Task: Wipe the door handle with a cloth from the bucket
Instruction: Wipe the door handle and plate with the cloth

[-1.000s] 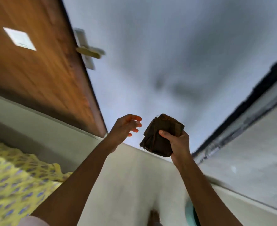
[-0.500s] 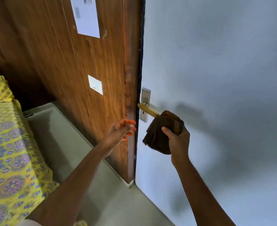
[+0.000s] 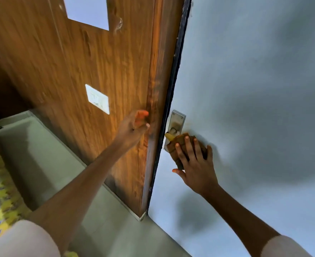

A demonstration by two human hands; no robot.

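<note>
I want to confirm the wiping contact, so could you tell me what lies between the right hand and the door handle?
In the head view, the brown cloth lies between the right hand and the door handle.

Your brown cloth [image 3: 180, 145] is bunched and pressed over the handle [image 3: 169, 136], covering most of it. Only the handle's yellowish inner end shows, where it meets the upright silver plate [image 3: 178, 120] at the grey door's [image 3: 245, 89] edge. The cloth touches the door.
</note>
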